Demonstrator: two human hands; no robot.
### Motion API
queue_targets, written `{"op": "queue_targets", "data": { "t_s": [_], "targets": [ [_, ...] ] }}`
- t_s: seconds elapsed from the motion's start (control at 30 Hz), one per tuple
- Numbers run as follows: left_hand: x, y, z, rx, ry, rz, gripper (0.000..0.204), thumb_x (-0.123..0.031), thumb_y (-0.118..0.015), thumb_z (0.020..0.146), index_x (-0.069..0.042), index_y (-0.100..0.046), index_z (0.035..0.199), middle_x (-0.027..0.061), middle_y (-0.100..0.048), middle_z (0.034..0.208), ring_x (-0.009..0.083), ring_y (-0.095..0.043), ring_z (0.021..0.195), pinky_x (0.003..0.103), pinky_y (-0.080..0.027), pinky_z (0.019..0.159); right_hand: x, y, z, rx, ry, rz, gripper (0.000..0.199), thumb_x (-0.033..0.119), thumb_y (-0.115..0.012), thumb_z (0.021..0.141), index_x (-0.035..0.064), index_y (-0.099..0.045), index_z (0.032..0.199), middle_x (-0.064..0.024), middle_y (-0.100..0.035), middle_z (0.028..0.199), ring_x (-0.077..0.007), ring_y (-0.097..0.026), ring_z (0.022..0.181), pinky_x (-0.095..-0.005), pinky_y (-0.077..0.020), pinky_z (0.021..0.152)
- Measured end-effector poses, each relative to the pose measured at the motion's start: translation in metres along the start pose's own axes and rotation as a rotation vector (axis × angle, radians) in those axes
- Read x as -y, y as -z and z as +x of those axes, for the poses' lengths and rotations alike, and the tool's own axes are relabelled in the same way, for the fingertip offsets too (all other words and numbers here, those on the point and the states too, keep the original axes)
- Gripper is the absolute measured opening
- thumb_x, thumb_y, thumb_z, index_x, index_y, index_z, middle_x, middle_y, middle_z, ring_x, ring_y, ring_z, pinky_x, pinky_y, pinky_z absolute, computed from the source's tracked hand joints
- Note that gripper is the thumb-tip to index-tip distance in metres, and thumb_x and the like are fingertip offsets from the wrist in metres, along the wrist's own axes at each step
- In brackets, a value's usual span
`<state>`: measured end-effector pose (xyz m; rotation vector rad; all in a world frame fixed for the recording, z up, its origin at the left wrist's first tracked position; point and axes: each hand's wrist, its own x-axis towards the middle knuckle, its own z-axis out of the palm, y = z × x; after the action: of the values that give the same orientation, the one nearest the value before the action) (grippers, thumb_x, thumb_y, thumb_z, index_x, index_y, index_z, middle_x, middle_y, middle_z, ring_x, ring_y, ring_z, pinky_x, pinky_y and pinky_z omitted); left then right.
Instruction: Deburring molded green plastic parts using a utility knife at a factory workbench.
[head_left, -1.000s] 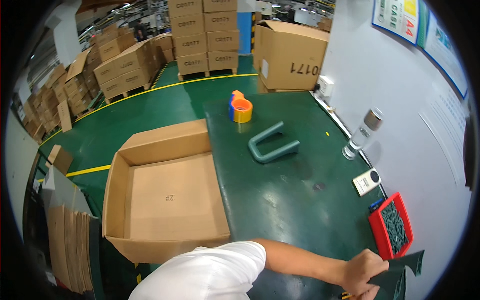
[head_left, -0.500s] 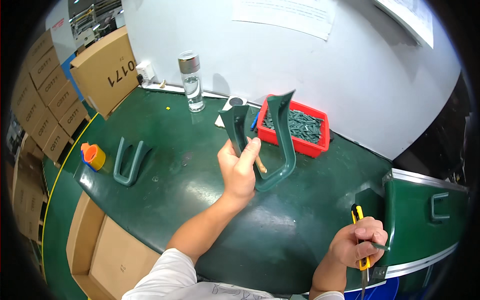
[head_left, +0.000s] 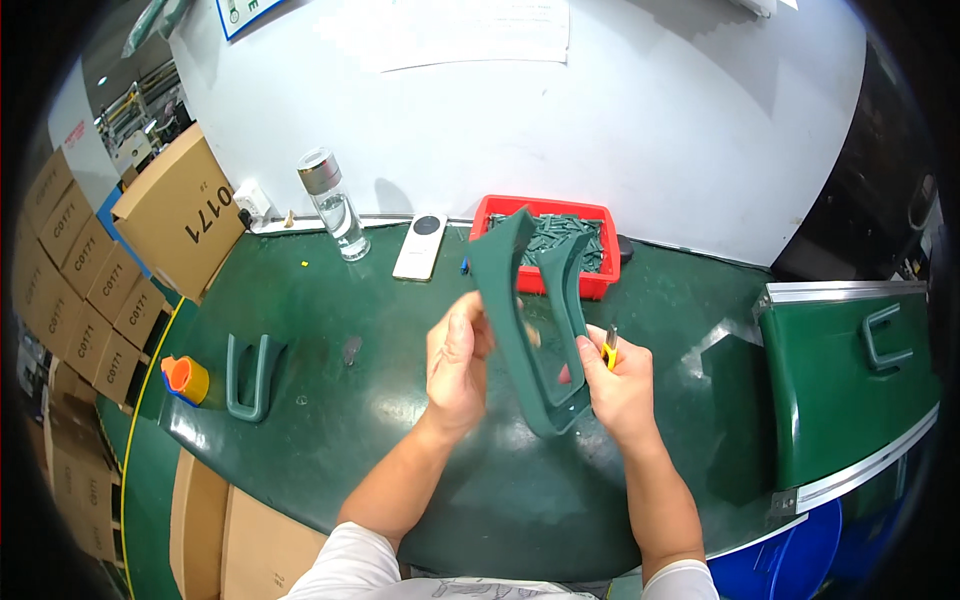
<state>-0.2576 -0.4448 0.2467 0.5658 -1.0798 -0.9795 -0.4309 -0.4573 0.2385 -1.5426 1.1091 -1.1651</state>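
Observation:
A green U-shaped plastic part (head_left: 515,345) with two flared ends stands tilted, bend downward, in front of my chest. My right hand (head_left: 622,388) is closed on its right side near the bend, thumb in front. That same hand also keeps a yellow utility knife (head_left: 609,350), mostly hidden by the fingers, its tip pointing up. Beside the part's left arm is my left hand (head_left: 458,370), palm turned toward it and thumb apart. Its fingers are blurred and partly behind the part, and it does not grip it.
Behind the part stands a red bin (head_left: 597,290) of small green pieces. A phone (head_left: 420,246), a water bottle (head_left: 340,215), an orange-yellow tape roll (head_left: 187,380) and another U-shaped part (head_left: 248,385) lie leftward. At right, a green conveyor (head_left: 830,390) carries a similar part (head_left: 882,338).
My right hand has come from the lower right to the U-shaped part and taken hold of it. My left hand has let go. The part has turned, and the view has shifted.

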Motion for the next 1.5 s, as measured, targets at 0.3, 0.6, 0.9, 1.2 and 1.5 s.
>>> {"op": "queue_targets", "data": {
  "t_s": [0.3,0.6,0.9,1.2,1.5],
  "targets": [
    [0.025,0.029,0.022,0.092,-0.8,0.968,0.048,-0.002,-0.069,0.066,0.003,-0.06,0.113,0.0218,-0.063,0.108,0.0353,-0.062,0.096,0.039,-0.05,0.083,0.022,-0.017,-0.026,0.309,-0.266,0.388,0.029,0.022,-0.056,0.093,-0.0023,-0.062,0.108,-0.0011,-0.06,0.066,-0.0023,-0.046,0.051,-0.0194,-0.0341,0.045],
    [-0.004,0.026,0.008,0.132,-0.224,0.324,0.032,-0.017,-0.072,0.081,0.005,-0.06,0.101,0.0155,-0.066,0.099,0.0187,-0.063,0.087,0.03,-0.051,0.076,0.02,0.02,-0.01,-0.005,0.566,-0.546,0.035,0.031,-0.062,0.087,0.0003,-0.063,0.104,-0.008,-0.056,0.063,-0.0224,-0.057,0.054,-0.0306,-0.0434,0.049],
    [-0.016,0.027,0.014,0.357,-0.336,0.544,0.04,0.003,-0.076,0.065,0.001,-0.06,0.102,0.0152,-0.067,0.098,0.0239,-0.065,0.089,0.032,-0.051,0.076,0.02,0.017,-0.011,-0.11,0.619,-0.609,0.018,0.02,-0.07,0.078,0.0035,-0.069,0.084,-0.0057,-0.054,0.057,-0.021,-0.052,0.047,-0.0321,-0.0399,0.044],
    [-0.013,0.034,0.015,0.4,-0.362,0.607,0.037,-0.024,-0.074,0.078,0.005,-0.061,0.097,0.0177,-0.066,0.09,0.0271,-0.066,0.081,0.034,-0.051,0.071,0.018,0.018,-0.011,-0.158,0.691,-0.698,0.016,0.02,-0.072,0.075,0.0057,-0.067,0.08,-0.0037,-0.049,0.054,-0.0194,-0.05,0.047,-0.0324,-0.0377,0.042],
    [-0.012,0.037,0.009,0.372,-0.183,0.454,0.038,-0.023,-0.075,0.078,0.006,-0.062,0.099,0.0158,-0.065,0.093,0.0253,-0.066,0.086,0.034,-0.053,0.071,0.018,0.017,-0.011,-0.176,0.716,-0.719,0.016,0.019,-0.073,0.074,0.0054,-0.066,0.079,-0.003,-0.048,0.054,-0.0185,-0.05,0.046,-0.0322,-0.0371,0.041]
  ]
}}
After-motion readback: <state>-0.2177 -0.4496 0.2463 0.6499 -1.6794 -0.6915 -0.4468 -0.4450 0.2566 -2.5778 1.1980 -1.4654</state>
